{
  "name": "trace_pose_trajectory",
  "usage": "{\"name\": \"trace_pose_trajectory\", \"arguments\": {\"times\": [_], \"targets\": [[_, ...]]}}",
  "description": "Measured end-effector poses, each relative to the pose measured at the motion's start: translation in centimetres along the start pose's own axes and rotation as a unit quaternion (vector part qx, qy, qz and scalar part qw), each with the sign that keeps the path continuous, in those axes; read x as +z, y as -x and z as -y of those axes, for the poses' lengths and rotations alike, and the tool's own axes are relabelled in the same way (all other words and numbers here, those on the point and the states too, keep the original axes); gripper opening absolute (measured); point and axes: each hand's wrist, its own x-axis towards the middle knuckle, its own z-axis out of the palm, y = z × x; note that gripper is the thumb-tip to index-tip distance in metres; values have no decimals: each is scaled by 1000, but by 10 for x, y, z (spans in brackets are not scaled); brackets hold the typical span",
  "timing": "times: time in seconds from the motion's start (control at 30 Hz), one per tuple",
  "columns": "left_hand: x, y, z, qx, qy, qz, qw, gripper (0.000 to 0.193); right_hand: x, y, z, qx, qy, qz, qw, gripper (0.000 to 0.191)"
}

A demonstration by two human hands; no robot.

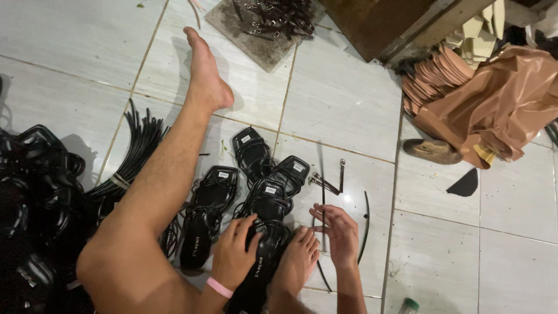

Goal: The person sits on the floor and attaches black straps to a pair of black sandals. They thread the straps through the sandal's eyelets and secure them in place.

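Seen from above, a person sat on a white tiled floor (349, 93) with bare legs stretched out. Nearest the camera, the left hand (233, 251), a pink band at its wrist, lay palm-down on a black strappy sandal (261, 261), fingers spread and resting rather than clenched. Just beside it a bare foot (296, 261) pressed on the same sandal. The right hand (338, 234) hovered just past the foot, its fingers loosely curled round a thin black strap (323, 192) — whether it pinched the strap firmly could not be told. A curved black strip (366, 227) lay on the tile just right of that hand.

Beyond the hands, more black sandals (256, 168) lay in a loose cluster, glossy, each with a small pale label inside. The other leg (168, 168) crossed the floor to their left, partly hiding a bundle of black cords (136, 151) and a dark heap of finished sandals (35, 192).

Farther off — crumpled tan leather-like sheeting (505, 99), stacked brown soles (433, 78), and a grey slab (256, 35) carrying dark buckled straps.
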Motion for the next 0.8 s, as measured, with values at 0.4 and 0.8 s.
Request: {"name": "trace_pose_trajectory", "arguments": {"times": [0.4, 0.8], "targets": [[14, -7, -1, 163, -86, -9, 983, 48, 43, -30, -28, 22, 139, -110, 984, 37], [7, 0, -3, 178, -70, -47, 980, 31, 63, -30, -46, 14, 152, -48, 987, 20]]}}
